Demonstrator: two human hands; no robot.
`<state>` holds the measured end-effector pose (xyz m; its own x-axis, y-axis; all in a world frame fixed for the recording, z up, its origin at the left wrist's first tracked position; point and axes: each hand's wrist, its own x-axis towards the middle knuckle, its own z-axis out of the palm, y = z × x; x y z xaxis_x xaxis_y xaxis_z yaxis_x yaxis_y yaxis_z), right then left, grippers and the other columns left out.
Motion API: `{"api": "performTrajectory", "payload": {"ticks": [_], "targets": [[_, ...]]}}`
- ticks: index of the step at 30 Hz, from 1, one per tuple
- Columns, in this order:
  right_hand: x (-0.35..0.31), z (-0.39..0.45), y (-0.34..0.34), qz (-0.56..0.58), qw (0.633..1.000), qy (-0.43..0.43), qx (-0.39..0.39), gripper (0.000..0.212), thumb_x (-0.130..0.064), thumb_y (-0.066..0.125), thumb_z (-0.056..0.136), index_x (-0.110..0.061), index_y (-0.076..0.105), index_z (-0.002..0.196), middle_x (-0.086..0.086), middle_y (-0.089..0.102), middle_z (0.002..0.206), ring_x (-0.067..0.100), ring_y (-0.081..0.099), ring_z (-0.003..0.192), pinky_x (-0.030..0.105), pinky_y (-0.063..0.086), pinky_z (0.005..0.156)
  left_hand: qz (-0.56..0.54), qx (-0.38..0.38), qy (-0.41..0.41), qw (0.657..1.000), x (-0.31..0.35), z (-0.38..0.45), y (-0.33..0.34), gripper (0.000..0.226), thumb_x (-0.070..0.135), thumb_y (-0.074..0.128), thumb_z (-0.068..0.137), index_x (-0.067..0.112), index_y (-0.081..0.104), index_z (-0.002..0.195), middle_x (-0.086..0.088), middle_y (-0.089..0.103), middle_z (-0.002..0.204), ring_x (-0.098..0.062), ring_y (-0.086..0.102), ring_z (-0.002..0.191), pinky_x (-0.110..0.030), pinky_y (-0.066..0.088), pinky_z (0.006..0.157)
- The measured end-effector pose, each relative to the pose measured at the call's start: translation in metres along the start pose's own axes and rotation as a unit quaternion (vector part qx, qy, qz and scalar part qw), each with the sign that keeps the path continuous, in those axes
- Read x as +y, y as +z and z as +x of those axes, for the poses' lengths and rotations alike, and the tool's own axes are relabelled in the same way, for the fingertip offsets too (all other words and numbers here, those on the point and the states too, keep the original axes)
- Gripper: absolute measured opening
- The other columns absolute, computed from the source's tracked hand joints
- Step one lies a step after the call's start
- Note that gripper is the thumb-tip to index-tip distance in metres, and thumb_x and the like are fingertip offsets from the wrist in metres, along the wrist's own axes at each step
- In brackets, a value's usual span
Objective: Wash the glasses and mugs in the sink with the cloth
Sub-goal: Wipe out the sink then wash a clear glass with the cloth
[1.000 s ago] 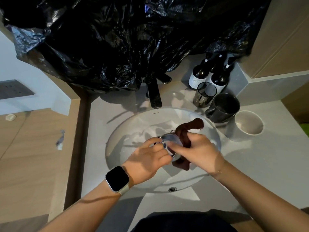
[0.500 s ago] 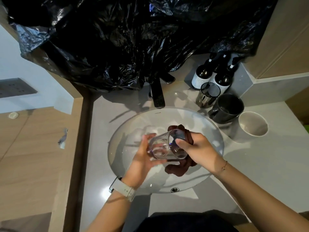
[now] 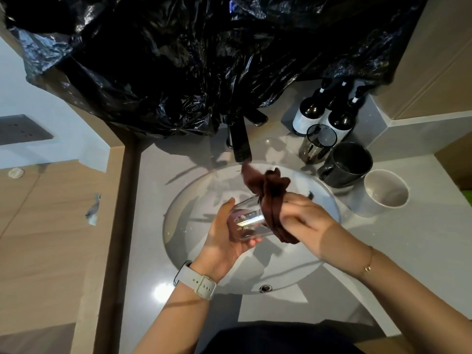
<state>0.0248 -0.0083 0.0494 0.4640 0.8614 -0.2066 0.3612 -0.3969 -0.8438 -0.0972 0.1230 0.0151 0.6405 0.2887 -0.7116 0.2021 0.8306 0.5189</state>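
Observation:
Over the round white sink (image 3: 194,261) my left hand (image 3: 224,236) grips a clear glass (image 3: 246,222), lying on its side with its mouth turned to the right. My right hand (image 3: 304,221) holds a dark brown cloth (image 3: 273,198) bunched against the glass's mouth; part of the cloth sticks up toward the tap. On the counter to the right stand a smoked glass (image 3: 318,144), a black mug (image 3: 347,164) and a white mug (image 3: 383,192).
A black tap (image 3: 240,144) reaches over the sink's far rim. Three dark pump bottles (image 3: 310,111) stand behind the glassware. Black plastic sheeting (image 3: 191,60) hangs over the back. The grey counter (image 3: 421,246) meets a wooden panel on the left.
My left hand has turned palm-up and tipped the glass onto its side. The cloth has come up from below the glass to its mouth, with a tail raised toward the tap.

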Motion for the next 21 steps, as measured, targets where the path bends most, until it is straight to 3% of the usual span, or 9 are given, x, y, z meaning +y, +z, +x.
{"api": "performTrajectory", "payload": {"ticks": [4,7,9,11,12,14,17,20,21], "targets": [[0.003,0.003,0.002,0.069,0.996,-0.026,0.054,0.016,-0.013,0.061,0.086,-0.028,0.067,0.083,-0.013,0.067,0.079,0.004,0.061,0.076,0.017,0.046,0.075,0.014,0.023,0.009,1.000,-0.001,-0.004,0.003,0.042,0.041,0.049,0.097,0.002,0.063,0.105,-0.021,0.066,0.090,-0.028,0.058,0.055,-0.026,0.048,0.045],[0.003,0.012,0.006,0.159,0.983,0.068,-0.058,0.030,0.010,0.048,0.087,-0.002,0.065,0.107,0.011,0.070,0.096,0.018,0.065,0.088,0.022,0.050,0.081,0.022,0.050,0.030,0.998,-0.003,-0.006,0.002,0.037,0.037,0.047,0.098,0.004,0.063,0.099,-0.015,0.069,0.081,-0.028,0.057,0.056,-0.028,0.047,0.049],[0.003,0.020,0.005,0.185,0.958,0.161,-0.150,0.057,0.003,0.043,0.063,0.002,0.059,0.118,0.022,0.061,0.102,0.018,0.061,0.080,0.023,0.045,0.068,0.030,0.071,0.041,0.996,-0.003,-0.007,0.002,0.035,0.035,0.048,0.098,0.006,0.064,0.089,-0.011,0.069,0.071,-0.028,0.054,0.056,-0.031,0.045,0.053],[0.002,0.022,0.005,0.132,0.954,0.169,-0.208,0.076,-0.002,0.036,0.044,-0.011,0.061,0.116,0.031,0.057,0.109,0.024,0.053,0.080,0.030,0.039,0.064,0.070,0.076,0.048,0.993,-0.002,-0.008,0.003,0.035,0.036,0.047,0.099,0.006,0.064,0.091,-0.010,0.068,0.073,-0.026,0.054,0.056,-0.031,0.047,0.052],[-0.001,0.020,0.006,0.104,0.956,0.148,-0.231,0.073,-0.004,0.038,0.046,-0.025,0.060,0.112,0.031,0.056,0.118,0.032,0.055,0.090,0.035,0.046,0.073,0.098,0.075,0.051,0.991,-0.002,-0.008,0.003,0.037,0.037,0.046,0.100,0.004,0.063,0.099,-0.010,0.068,0.077,-0.025,0.054,0.057,-0.030,0.048,0.050],[-0.007,0.010,0.003,0.135,0.944,0.119,-0.277,0.067,-0.008,0.043,0.057,-0.047,0.050,0.111,0.018,0.053,0.137,0.036,0.045,0.126,0.049,0.038,0.107,0.149,0.066,0.053,0.985,0.001,-0.009,0.003,0.044,0.038,0.045,0.100,-0.002,0.058,0.113,-0.013,0.068,0.083,-0.023,0.056,0.058,-0.027,0.047,0.047],[-0.008,0.004,0.004,0.187,0.926,0.122,-0.305,0.061,-0.012,0.048,0.062,-0.050,0.050,0.111,-0.005,0.056,0.132,0.032,0.035,0.135,0.045,0.029,0.111,0.198,0.043,0.053,0.978,0.010,-0.012,0.004,0.047,0.040,0.044,0.100,-0.002,0.056,0.117,-0.014,0.066,0.084,-0.019,0.058,0.055,-0.026,0.046,0.048],[-0.006,0.014,0.018,0.206,0.928,0.139,-0.278,0.064,-0.019,0.056,0.046,-0.022,0.067,0.109,0.045,0.039,0.130,0.059,0.024,0.126,0.068,0.022,0.107,0.234,0.032,0.069,0.969,0.019,-0.012,0.003,0.047,0.038,0.044,0.101,-0.004,0.054,0.119,-0.015,0.064,0.081,-0.017,0.057,0.051,-0.025,0.045,0.047],[-0.004,0.015,0.020,0.243,0.924,0.142,-0.261,0.064,-0.018,0.056,0.045,-0.018,0.069,0.107,0.050,0.037,0.125,0.065,0.026,0.121,0.067,0.025,0.108,0.238,0.034,0.078,0.968,0.021,-0.012,0.004,0.047,0.037,0.043,0.101,-0.005,0.054,0.119,-0.014,0.063,0.079,-0.017,0.056,0.049,-0.025,0.044,0.046]]}}
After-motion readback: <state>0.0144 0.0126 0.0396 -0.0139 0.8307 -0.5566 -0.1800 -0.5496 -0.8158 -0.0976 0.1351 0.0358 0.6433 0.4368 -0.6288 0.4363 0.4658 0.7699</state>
